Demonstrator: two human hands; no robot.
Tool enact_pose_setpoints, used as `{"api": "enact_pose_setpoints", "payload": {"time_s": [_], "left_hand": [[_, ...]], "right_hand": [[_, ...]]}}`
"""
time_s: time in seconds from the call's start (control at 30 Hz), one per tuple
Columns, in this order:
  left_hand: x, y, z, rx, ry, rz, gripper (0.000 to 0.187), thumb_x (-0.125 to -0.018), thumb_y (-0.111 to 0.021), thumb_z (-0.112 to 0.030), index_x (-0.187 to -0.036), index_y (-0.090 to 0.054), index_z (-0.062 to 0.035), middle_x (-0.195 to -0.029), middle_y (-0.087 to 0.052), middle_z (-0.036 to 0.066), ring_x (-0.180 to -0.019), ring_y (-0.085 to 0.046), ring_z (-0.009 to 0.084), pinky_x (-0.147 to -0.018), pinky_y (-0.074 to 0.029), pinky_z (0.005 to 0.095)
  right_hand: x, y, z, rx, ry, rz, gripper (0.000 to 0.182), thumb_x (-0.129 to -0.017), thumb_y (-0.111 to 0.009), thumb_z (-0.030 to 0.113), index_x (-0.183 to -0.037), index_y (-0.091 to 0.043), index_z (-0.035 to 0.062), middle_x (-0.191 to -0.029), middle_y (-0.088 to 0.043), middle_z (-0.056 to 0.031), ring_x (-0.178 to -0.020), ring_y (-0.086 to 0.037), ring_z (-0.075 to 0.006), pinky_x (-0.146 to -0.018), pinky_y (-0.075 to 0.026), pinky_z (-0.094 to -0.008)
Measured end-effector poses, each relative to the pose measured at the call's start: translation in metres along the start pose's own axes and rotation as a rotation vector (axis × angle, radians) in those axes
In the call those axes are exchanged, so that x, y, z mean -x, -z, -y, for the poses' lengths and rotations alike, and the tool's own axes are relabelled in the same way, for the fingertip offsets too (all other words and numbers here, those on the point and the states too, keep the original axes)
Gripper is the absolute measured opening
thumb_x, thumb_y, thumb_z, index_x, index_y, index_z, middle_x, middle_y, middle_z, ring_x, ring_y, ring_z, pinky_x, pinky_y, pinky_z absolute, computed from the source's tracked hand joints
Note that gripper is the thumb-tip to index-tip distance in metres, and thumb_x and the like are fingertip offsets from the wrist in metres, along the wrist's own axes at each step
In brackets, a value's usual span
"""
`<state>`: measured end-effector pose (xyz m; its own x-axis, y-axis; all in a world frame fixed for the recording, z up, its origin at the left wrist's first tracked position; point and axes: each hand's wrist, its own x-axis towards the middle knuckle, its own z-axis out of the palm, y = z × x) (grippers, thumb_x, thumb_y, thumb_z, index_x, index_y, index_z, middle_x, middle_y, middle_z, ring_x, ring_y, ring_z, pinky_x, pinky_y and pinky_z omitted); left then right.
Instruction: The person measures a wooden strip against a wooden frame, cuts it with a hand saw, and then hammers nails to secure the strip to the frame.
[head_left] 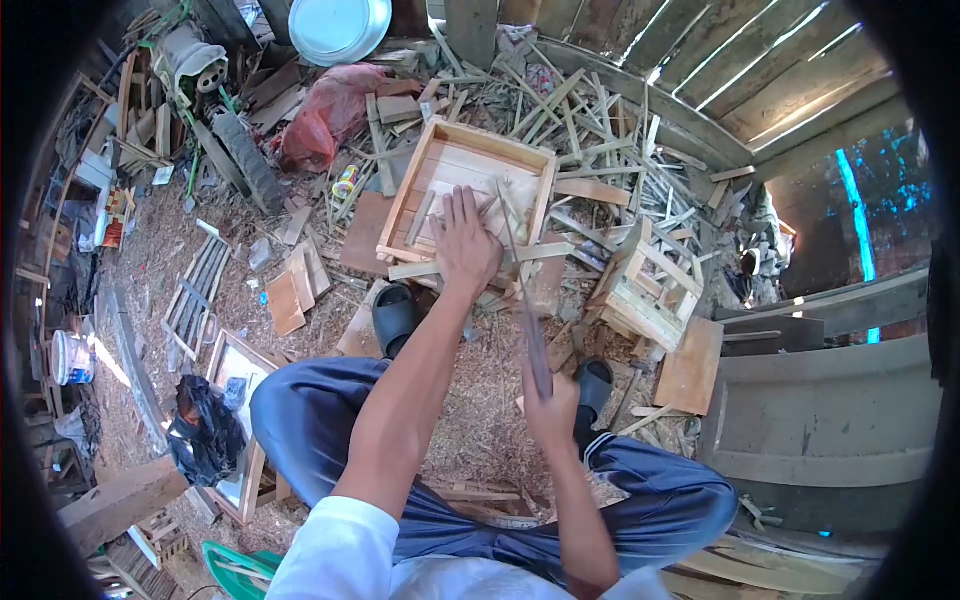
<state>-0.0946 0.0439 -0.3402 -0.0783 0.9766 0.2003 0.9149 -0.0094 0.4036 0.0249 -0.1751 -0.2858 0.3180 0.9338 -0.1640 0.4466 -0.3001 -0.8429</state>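
Observation:
My left hand (466,243) lies palm down with fingers stretched forward, over the near edge of a shallow wooden box (405,205). Beneath it a thin wooden strip (415,270) crosses the box's near side; the contact is hidden under the palm. Between my knees, my right hand (551,408) is closed round the near end of a long, narrow blade that looks like a handsaw (535,345). Its blade points forward, passing right of my left hand across the strip's line. The far end is blurred, and no teeth can be made out.
Right of the box stands a small wooden frame (650,290). Scrap strips (590,120) pile up behind. A red plastic bag (330,115) and a wheel (245,160) are back left. A slatted piece (198,285) and a black bag (205,440) lie left, over sawdust.

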Motion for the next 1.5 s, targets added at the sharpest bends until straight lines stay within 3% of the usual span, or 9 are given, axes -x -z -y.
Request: {"api": "enact_pose_setpoints", "payload": {"time_s": [0.13, 0.23, 0.33, 0.43, 0.63, 0.87, 1.13, 1.33, 1.5], "left_hand": [[0.003, -0.004, 0.001, 0.046, -0.042, -0.005, 0.067, -0.082, -0.049, -0.018, -0.146, -0.036, -0.0026, -0.149, -0.042, 0.016, -0.142, -0.033, 0.0310, -0.114, -0.023, 0.0557], [0.004, -0.002, 0.001, 0.029, -0.070, -0.067, 0.065, -0.081, -0.051, -0.018, -0.143, -0.039, -0.0013, -0.145, -0.045, 0.016, -0.140, -0.035, 0.0310, -0.114, -0.023, 0.0545], [0.001, 0.001, 0.002, 0.024, -0.073, -0.077, 0.065, -0.082, -0.050, -0.018, -0.143, -0.038, 0.0000, -0.146, -0.045, 0.015, -0.141, -0.035, 0.0306, -0.115, -0.023, 0.0538], [0.000, -0.001, -0.002, 0.037, 0.006, -0.056, 0.064, -0.082, -0.050, -0.017, -0.142, -0.039, 0.0007, -0.145, -0.045, 0.016, -0.139, -0.037, 0.0316, -0.115, -0.023, 0.0535], [0.004, -0.003, 0.002, 0.040, -0.051, -0.134, 0.063, -0.080, -0.052, -0.016, -0.140, -0.041, 0.0012, -0.142, -0.048, 0.017, -0.137, -0.039, 0.0321, -0.113, -0.024, 0.0549], [0.000, -0.004, 0.000, 0.052, 0.010, -0.057, 0.064, -0.080, -0.052, -0.016, -0.140, -0.041, 0.0002, -0.142, -0.047, 0.017, -0.139, -0.036, 0.0318, -0.113, -0.024, 0.0555], [0.000, 0.001, 0.000, 0.071, -0.076, -0.115, 0.062, -0.081, -0.050, -0.014, -0.141, -0.041, 0.0005, -0.138, -0.049, 0.017, -0.139, -0.036, 0.0333, -0.114, -0.022, 0.0558], [0.004, -0.005, 0.000, -0.003, -0.019, -0.150, 0.062, -0.081, -0.052, -0.019, -0.140, -0.043, -0.0017, -0.142, -0.047, 0.015, -0.140, -0.036, 0.0321, -0.113, -0.025, 0.0543], [0.000, 0.001, 0.000, 0.062, -0.056, -0.140, 0.062, -0.081, -0.051, -0.018, -0.140, -0.041, -0.0008, -0.145, -0.044, 0.016, -0.142, -0.032, 0.0329, -0.114, -0.023, 0.0551]], "right_hand": [[0.064, 0.007, -0.034, -0.106, 0.012, -0.133, 0.027, -0.090, -0.067, 0.012, -0.069, -0.061, -0.0042, -0.052, -0.046, -0.0030, -0.053, -0.047, -0.0043, -0.047, -0.037, -0.0303], [-0.010, -0.016, -0.020, -0.002, -0.015, -0.016, 0.042, -0.092, -0.066, 0.025, -0.062, -0.056, -0.0021, -0.045, -0.043, -0.0103, -0.039, -0.043, -0.0161, -0.044, -0.034, -0.0391], [-0.033, -0.027, 0.006, -0.076, 0.076, -0.037, 0.042, -0.092, -0.065, 0.026, -0.063, -0.056, -0.0029, -0.047, -0.044, -0.0113, -0.041, -0.046, -0.0165, -0.045, -0.036, -0.0374], [0.039, -0.003, -0.033, -0.040, 0.032, -0.063, 0.031, -0.089, -0.067, 0.015, -0.066, -0.059, -0.0032, -0.050, -0.049, -0.0120, -0.046, -0.048, -0.0117, -0.049, -0.040, -0.0324], [-0.011, -0.025, -0.020, 0.028, 0.040, -0.057, 0.040, -0.093, -0.066, 0.021, -0.063, -0.052, -0.0020, -0.052, -0.038, 0.0004, -0.052, -0.036, -0.0060, -0.046, -0.032, -0.0318], [0.028, 0.004, -0.031, 0.040, 0.140, -0.054, 0.029, -0.091, -0.066, 0.015, -0.072, -0.059, -0.0056, -0.053, -0.045, -0.0081, -0.054, -0.045, -0.0063, -0.050, -0.040, -0.0344], [-0.036, -0.016, -0.002, 0.111, 0.104, -0.006, 0.043, -0.092, -0.067, 0.026, -0.063, -0.054, -0.0028, -0.051, -0.042, -0.0064, -0.050, -0.043, -0.0080, -0.047, -0.036, -0.0342], [0.032, 0.000, -0.020, -0.054, -0.004, -0.021, 0.039, -0.094, -0.065, 0.019, -0.064, -0.054, -0.0034, -0.052, -0.044, 0.0009, -0.052, -0.044, -0.0072, -0.047, -0.036, -0.0329], [-0.036, -0.018, 0.005, 0.083, 0.063, -0.010, 0.035, -0.093, -0.063, 0.020, -0.067, -0.055, -0.0024, -0.053, -0.046, -0.0110, -0.046, -0.046, -0.0192, -0.049, -0.038, -0.0393]]}}
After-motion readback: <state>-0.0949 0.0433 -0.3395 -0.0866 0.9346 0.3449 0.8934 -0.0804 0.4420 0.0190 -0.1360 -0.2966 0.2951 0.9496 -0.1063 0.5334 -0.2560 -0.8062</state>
